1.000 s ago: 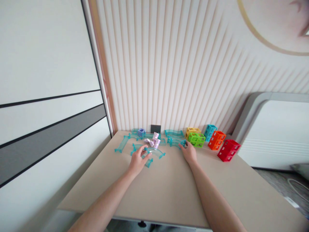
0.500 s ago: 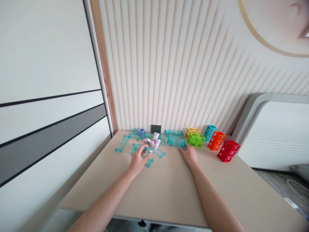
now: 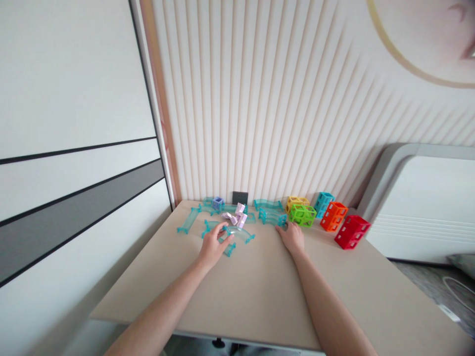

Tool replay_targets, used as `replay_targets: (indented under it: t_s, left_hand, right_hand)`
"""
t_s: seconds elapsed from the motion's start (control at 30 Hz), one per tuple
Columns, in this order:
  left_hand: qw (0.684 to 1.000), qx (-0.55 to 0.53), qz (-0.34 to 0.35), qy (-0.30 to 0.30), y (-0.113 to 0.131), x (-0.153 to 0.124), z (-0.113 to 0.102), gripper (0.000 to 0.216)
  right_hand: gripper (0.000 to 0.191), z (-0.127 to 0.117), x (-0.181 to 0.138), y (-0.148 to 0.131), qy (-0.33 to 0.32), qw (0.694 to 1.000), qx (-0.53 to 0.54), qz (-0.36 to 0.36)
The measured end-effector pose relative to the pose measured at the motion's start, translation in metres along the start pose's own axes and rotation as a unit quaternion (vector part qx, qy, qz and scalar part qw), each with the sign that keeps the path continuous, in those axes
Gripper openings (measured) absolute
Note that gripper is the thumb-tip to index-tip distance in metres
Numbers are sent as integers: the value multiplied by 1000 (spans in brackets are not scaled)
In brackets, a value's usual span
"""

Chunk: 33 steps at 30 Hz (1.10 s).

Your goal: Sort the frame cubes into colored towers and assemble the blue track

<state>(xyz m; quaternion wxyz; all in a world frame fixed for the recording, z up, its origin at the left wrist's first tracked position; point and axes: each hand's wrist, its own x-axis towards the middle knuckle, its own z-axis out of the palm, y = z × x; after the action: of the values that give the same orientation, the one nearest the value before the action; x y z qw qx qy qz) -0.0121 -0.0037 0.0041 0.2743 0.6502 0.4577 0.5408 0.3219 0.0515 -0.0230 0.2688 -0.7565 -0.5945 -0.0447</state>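
Observation:
My left hand (image 3: pixel 212 248) lies on the beige table (image 3: pixel 260 291), its thumb and fingers curled round a curved teal track piece (image 3: pixel 237 234). My right hand (image 3: pixel 293 237) rests flat on the table, fingers stretched toward another teal track piece (image 3: pixel 271 217) and the green lattice cube (image 3: pixel 302 214); its fingertips touch or nearly touch the track's end. A cluster of pale lilac pieces (image 3: pixel 236 215) sits just beyond my left hand.
More teal track pieces (image 3: pixel 187 220) lie at the back left, with a small purple cube (image 3: pixel 217 202). Yellow (image 3: pixel 296 201), cyan (image 3: pixel 324 202), orange (image 3: pixel 334 215) and red (image 3: pixel 352 231) lattice blocks line the back right. A ribbed wall and a dark socket (image 3: pixel 239 197) stand behind.
My right hand has shifted slightly right, closer to the green cube. My left hand stays on the curved track piece.

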Motion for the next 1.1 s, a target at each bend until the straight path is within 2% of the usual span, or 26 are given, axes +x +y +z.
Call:
replay_targets:
  t_s: [0.23,0.4,0.47,0.53,0.6,0.67,0.83,1.1]
  left_hand:
    - [1000,0,4,9,-1,0,0,39]
    - [1000,-5,7,16,0,1,-2,38]
    - [1000,-6,9,16,1,1,-2,37]
    - [1000,-6,10,14,1,1,-2,37]
    - [1000,-6,11,13,1,1,-3,37]
    - [1000,-8,13,12,2,1,-3,37]
    - [1000,-18,26,-1,2,0,-3,37]
    - [999,8,50,-10,4,-4,2,41]
  right_hand:
    - [32,-6,-8,-7,8,1000,-2,13]
    - [32,-28,-21,-25,36,999,8,12]
    - [33,-39,-28,-42,62,997,41,-29]
    - [32,-48,-38,-64,93,978,140,-126]
    - [31,-52,-50,-86,83,953,205,-206]
    - [32,-51,-63,-104,48,940,230,-249]
    - [37,-41,-79,-118,-19,922,246,-299]
    - [30,-39,-75,-113,36,918,264,-295]
